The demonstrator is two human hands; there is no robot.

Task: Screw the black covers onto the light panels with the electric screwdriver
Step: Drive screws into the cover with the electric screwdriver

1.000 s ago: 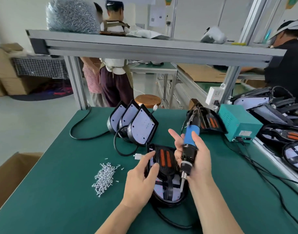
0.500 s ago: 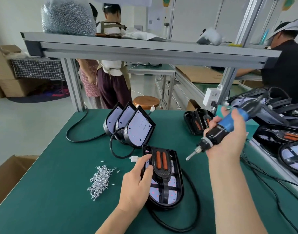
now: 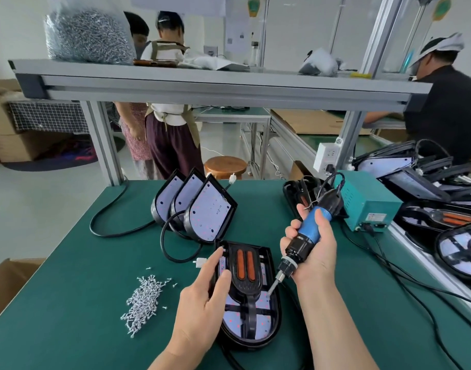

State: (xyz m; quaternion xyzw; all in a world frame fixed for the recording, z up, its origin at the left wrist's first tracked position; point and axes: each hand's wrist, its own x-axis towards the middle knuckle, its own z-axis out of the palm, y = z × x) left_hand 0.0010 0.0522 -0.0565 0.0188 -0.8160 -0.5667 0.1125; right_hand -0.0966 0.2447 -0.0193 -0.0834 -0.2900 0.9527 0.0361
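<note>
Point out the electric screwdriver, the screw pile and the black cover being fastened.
electric screwdriver [image 3: 312,229], head view, on its blue grip.
screw pile [image 3: 143,300], head view, middle of the heap.
black cover [image 3: 247,287], head view, just below the orange strips.

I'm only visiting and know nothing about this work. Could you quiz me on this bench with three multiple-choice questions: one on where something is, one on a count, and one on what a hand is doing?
1. Where does the pile of loose screws lie?
A. On the green table, left of the light panel under the hands
B. In a metal bowl
C. On the floor

2. How many upright panels lean together behind that one?
A. Two
B. Three
C. Five

3. What is the right hand doing?
A. Lying flat on the table
B. Gripping the electric screwdriver, with its bit down at the panel
C. Pinching a single screw

Answers:
1 A: the screws are heaped on the table beside the left hand.
2 B: three white faces stand in a row.
3 B: its fingers wrap round the blue grip.
</note>
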